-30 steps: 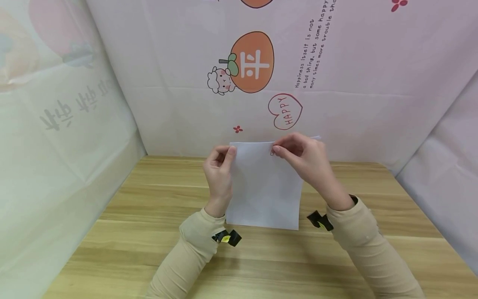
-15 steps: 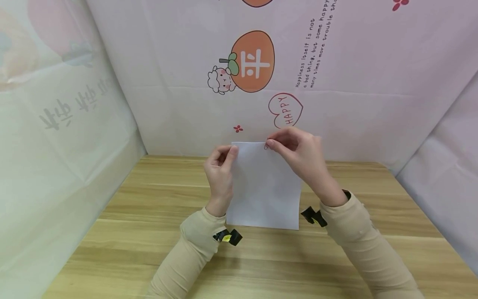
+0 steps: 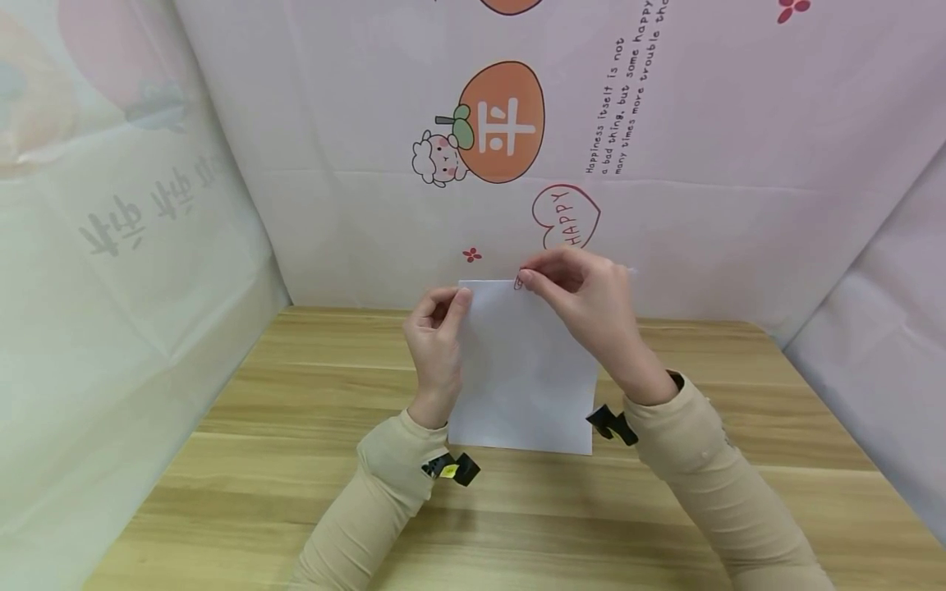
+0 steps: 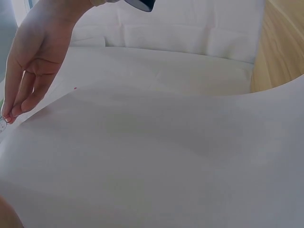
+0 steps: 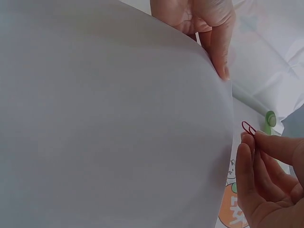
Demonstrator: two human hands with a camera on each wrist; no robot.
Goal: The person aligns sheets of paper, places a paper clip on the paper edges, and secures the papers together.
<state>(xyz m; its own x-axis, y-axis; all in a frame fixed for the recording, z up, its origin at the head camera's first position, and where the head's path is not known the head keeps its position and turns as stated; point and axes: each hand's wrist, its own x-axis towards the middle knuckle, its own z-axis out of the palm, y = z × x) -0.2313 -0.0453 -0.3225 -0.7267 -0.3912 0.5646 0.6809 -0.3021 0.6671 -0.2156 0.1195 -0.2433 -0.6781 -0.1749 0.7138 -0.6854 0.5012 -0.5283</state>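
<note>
A white sheet of paper hangs upright above the wooden table. Its upper left corner is pinched between the thumb and fingers of my left hand. With thumb and fingertips my right hand pinches a red paper clip right at the sheet's top edge. In the right wrist view, the clip's looped end sticks out past the fingertips, pointing toward the paper's edge. The sheet's upper right part is mostly hidden behind my right hand. Paper fills most of the left wrist view, where my right hand shows at upper left.
The wood-grain table lies below both arms. A pale printed sheet with an orange fruit drawing, a heart and lettering stands behind it, and white sheeting closes off the sides. Black wrist cameras sit at the beige cuffs.
My right hand has moved left and slightly up along the paper's top edge with the paper clip. The left hand has stayed nearly still on its corner.
</note>
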